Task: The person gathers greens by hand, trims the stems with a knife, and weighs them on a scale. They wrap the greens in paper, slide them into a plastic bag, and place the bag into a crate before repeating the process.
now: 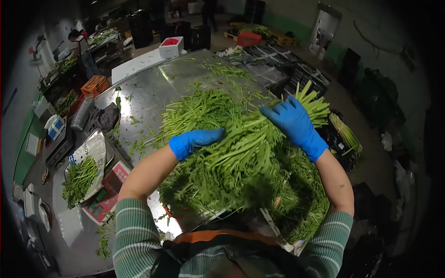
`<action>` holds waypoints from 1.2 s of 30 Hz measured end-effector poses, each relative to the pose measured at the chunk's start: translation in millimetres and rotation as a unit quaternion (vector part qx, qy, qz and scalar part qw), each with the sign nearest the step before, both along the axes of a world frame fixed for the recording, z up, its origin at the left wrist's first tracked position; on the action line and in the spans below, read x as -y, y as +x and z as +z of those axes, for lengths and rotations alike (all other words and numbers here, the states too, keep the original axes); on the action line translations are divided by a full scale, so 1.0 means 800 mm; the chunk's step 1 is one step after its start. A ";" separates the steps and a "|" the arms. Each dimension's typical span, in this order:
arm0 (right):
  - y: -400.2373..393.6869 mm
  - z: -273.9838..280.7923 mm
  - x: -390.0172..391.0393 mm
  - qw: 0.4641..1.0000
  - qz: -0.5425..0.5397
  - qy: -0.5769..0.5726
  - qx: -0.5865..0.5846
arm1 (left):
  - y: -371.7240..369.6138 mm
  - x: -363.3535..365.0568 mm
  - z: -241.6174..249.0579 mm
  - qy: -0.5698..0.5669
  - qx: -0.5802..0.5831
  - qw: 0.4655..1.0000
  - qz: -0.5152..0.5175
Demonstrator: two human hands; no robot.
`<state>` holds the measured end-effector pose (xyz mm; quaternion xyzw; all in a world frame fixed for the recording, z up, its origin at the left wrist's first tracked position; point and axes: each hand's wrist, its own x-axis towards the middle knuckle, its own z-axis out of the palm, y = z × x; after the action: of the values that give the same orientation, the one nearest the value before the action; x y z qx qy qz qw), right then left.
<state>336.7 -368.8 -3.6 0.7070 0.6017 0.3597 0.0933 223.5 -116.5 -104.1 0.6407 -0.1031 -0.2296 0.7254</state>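
Note:
A large bunch of leafy greens (250, 146) with feathery leaves and pale green stems lies slantwise in front of me, its stem ends at upper right. My right hand (294, 125), in a blue glove, is closed over the stems near their cut ends. My left hand (197, 141), gloved the same way, grips the leafy side of the bunch from the left; its fingers are partly hidden beneath the leaves. Just beyond lies a pile of more greens (199, 109) on the metal table (153, 78). Loose greens (310, 213) fill the space below and right.
At left, a scale (95, 164) with a printed bag and some greens on it stands near a red-and-white box (109, 199). An orange crate (95, 85) and a white foam box (171, 47) are farther back. A tied bundle (345, 132) lies at right. Another person (85, 55) stands far left.

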 end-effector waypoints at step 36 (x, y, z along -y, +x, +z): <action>-0.144 -0.214 -0.055 0.770 -0.272 0.070 -0.574 | -0.037 0.098 -0.213 -0.303 -0.144 0.896 0.291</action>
<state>221.8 -324.5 -175.1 0.9204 0.2994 -0.1122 -0.2251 194.2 -194.7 -274.8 0.3512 0.1289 -0.0557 0.9257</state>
